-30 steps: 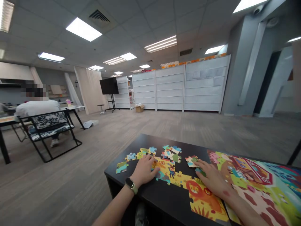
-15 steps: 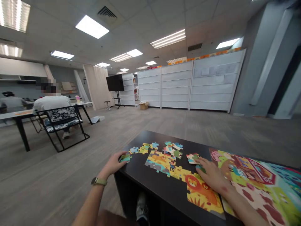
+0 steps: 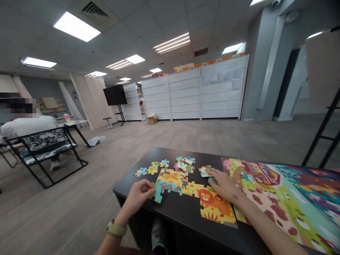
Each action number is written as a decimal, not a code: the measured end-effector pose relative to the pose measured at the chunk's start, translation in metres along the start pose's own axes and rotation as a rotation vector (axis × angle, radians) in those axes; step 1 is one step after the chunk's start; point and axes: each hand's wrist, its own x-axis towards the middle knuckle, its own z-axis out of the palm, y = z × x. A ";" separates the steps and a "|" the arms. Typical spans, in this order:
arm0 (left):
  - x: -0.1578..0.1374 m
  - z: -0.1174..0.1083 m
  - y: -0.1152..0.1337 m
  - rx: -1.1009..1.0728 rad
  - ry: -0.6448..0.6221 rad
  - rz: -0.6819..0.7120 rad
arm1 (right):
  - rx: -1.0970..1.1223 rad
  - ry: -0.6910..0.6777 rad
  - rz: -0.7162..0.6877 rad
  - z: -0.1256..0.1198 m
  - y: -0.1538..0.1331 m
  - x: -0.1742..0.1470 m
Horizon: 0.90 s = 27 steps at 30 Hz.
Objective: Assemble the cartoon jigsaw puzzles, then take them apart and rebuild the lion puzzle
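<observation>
My left hand (image 3: pixel 140 194) pinches a green and teal jigsaw piece (image 3: pixel 158 195) at the left edge of a partly joined puzzle (image 3: pixel 170 181). Whether that piece is locked in, I cannot tell. The joined part runs right to a yellow section with orange lions (image 3: pixel 216 207). My right hand (image 3: pixel 225 186) lies with fingers stretched over the table, touching a red and white piece (image 3: pixel 204 171). Under its fingers a teal piece is partly covered. Behind the joined part lie several loose pieces (image 3: pixel 183 164), and more yellow and blue pieces (image 3: pixel 153 168) sit at the back left.
Colourful picture boards (image 3: pixel 276 205) cover the right side of the black table (image 3: pixel 180 209). A person (image 3: pixel 29 124) sits in a black-framed chair (image 3: pixel 45 141) at far left. White shelving (image 3: pixel 186 94) and a screen on a stand (image 3: pixel 115 95) stand farther back. My shoe (image 3: pixel 158 232) shows below.
My left hand has brought the piece from the table's left edge rightward against the joined puzzle. My right hand stays by the same pieces. The view has turned right.
</observation>
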 end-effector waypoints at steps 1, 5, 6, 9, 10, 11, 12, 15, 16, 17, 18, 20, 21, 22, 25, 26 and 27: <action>-0.001 0.006 0.003 0.040 -0.002 0.015 | 0.004 -0.002 0.002 0.000 0.000 0.000; -0.004 0.011 0.008 0.333 0.000 0.085 | 0.009 -0.021 0.001 0.000 0.001 -0.001; -0.004 0.010 0.008 0.371 0.000 0.093 | 0.008 -0.021 -0.003 0.001 0.001 0.000; -0.005 0.004 0.006 0.397 -0.007 0.105 | 0.001 -0.007 -0.006 0.003 0.002 0.001; -0.005 0.003 0.005 0.402 -0.008 0.103 | -0.003 -0.002 -0.005 0.003 0.003 0.001; -0.006 0.002 0.005 0.409 -0.017 0.097 | -0.007 0.001 -0.005 0.004 0.003 0.001; -0.006 0.002 0.006 0.417 -0.032 0.090 | -0.011 0.003 -0.008 0.004 0.003 0.001; -0.008 0.007 0.008 0.426 -0.081 0.090 | -0.020 -0.001 -0.016 0.003 0.002 0.000; -0.008 0.009 0.009 0.424 -0.094 0.097 | -0.020 -0.003 -0.013 0.003 0.002 0.000; -0.009 0.012 0.011 0.422 -0.103 0.105 | -0.019 -0.004 -0.009 0.002 0.001 0.000; -0.009 0.014 0.012 0.420 -0.109 0.112 | -0.018 -0.005 -0.006 0.001 0.001 0.000; -0.009 0.019 0.014 0.425 -0.119 0.118 | -0.015 -0.006 -0.002 0.000 0.000 -0.001; -0.009 0.021 0.015 0.434 -0.122 0.120 | -0.014 -0.008 -0.004 0.000 0.000 -0.001; -0.009 0.023 0.016 0.447 -0.123 0.122 | -0.012 -0.009 -0.007 0.000 -0.001 -0.001; -0.011 0.023 0.020 0.484 -0.124 0.124 | -0.009 -0.018 -0.011 0.000 -0.001 -0.001; -0.012 0.023 0.022 0.482 -0.123 0.130 | -0.011 -0.021 -0.010 0.000 -0.001 -0.001; -0.013 0.022 0.024 0.472 -0.125 0.143 | -0.014 -0.024 -0.005 0.000 -0.001 -0.001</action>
